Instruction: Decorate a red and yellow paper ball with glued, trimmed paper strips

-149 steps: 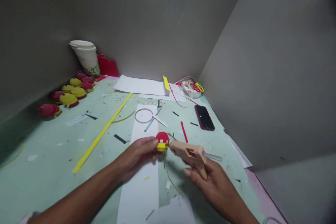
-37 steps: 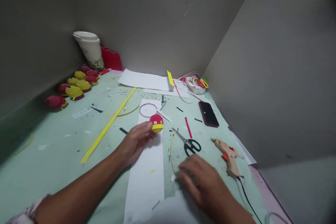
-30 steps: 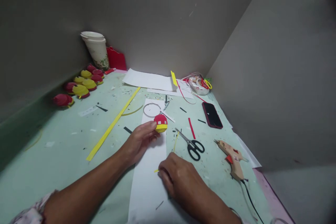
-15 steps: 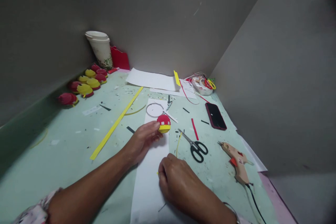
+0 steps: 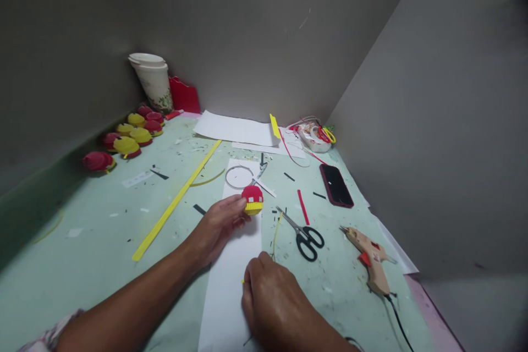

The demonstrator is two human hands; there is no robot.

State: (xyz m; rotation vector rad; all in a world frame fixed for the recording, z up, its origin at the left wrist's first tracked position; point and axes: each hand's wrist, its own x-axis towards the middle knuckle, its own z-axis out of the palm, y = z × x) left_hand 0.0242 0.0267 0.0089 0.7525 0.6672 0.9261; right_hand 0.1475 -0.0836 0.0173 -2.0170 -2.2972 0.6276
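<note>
My left hand (image 5: 220, 225) is closed around the side of a small round paper piece (image 5: 252, 192), ribbed, red above and yellow below, with small pale squares on its red part. It is held above a long white paper sheet (image 5: 231, 280). Nearer to me, my right hand (image 5: 268, 291) is curled with thumb and fingers pinched together. A thin yellow paper strip (image 5: 277, 234) runs up from behind this hand towards the scissors, and a tiny yellow tip pokes out at the fingertips. How the fingers grip the strip is hidden.
Black-handled scissors (image 5: 305, 239), a glue gun (image 5: 371, 258) with its cord and a phone (image 5: 336, 185) lie to the right. Several red and yellow paper pieces (image 5: 127, 147) and stacked paper cups (image 5: 152, 82) stand back left. A long yellow strip (image 5: 177, 201) crosses the left side.
The whole view has shifted slightly, so things sit a little lower and further left. Both hands keep nearly the same pose, the left still holding the red and yellow piece.
</note>
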